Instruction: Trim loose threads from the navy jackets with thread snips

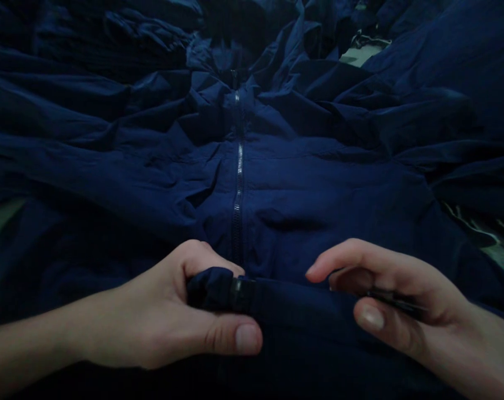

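A dark blue jacket [327, 183] lies spread out before me, with a closed zipper [239, 161] running up its middle. My left hand [164, 311] is closed round the hem [241, 291] at the zipper's lower end, thumb on the near side and fingers behind the cloth. Just right of it, my right hand [405, 311] hovers by the hem with the index finger and thumb apart. A slim dark tool [395, 300] rests in the right hand, partly hidden by the fingers; its exact kind cannot be made out.
More crumpled dark blue fabric [151, 33] is heaped at the back. Pale patches of surface [358, 55] show between the folds at the upper right and at both sides. Light thread-like strands [472, 222] lie at the right. The scene is dim.
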A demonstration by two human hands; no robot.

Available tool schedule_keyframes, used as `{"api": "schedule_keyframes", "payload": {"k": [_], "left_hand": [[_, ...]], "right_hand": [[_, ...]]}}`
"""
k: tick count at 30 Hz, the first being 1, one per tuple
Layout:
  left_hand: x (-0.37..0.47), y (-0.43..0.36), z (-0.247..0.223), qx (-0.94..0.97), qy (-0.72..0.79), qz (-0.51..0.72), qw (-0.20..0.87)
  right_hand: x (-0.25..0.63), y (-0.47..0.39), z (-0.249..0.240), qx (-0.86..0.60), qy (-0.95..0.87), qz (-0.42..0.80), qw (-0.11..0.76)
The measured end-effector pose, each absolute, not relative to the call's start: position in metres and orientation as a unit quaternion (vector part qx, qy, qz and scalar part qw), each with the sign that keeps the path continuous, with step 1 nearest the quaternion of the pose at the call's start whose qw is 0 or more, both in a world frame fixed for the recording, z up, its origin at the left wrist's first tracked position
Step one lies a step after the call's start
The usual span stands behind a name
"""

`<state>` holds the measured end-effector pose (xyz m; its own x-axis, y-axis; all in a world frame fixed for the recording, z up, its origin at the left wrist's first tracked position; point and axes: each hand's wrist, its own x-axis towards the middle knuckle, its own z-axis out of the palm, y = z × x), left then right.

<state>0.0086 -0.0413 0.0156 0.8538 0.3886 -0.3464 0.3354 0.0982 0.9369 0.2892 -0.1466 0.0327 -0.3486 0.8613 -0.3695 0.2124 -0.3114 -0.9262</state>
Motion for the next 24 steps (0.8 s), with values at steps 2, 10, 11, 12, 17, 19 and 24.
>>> {"api": "schedule_keyframes", "payload": {"k": [2, 10, 11, 12, 17, 19, 24], "left_hand": [[0.011, -0.043, 0.023, 0.621, 0.276, -0.018, 0.734], [0.019, -0.053, 0.033, 0.637, 0.322, 0.074, 0.697], [0.018, -0.052, 0.032, 0.637, 0.316, 0.071, 0.7], [0.018, -0.05, 0.032, 0.633, 0.31, 0.065, 0.707], [0.013, -0.045, 0.028, 0.6, 0.271, 0.07, 0.749], [0.013, -0.046, 0.024, 0.624, 0.274, 0.112, 0.724], [0.014, -0.056, 0.009, 0.754, 0.199, 0.284, 0.558]], "right_hand": [[0.286, -0.15, 0.033, -0.531, -0.535, 0.601, 0.264], [0.289, -0.147, 0.025, -0.567, -0.605, 0.486, 0.276], [0.291, -0.145, 0.024, -0.563, -0.613, 0.481, 0.276], [0.293, -0.142, 0.022, -0.559, -0.623, 0.472, 0.276], [0.296, -0.135, 0.02, -0.555, -0.668, 0.418, 0.265], [0.295, -0.136, 0.02, -0.564, -0.67, 0.395, 0.279], [0.298, -0.14, 0.022, -0.513, -0.723, 0.331, 0.325]]}}
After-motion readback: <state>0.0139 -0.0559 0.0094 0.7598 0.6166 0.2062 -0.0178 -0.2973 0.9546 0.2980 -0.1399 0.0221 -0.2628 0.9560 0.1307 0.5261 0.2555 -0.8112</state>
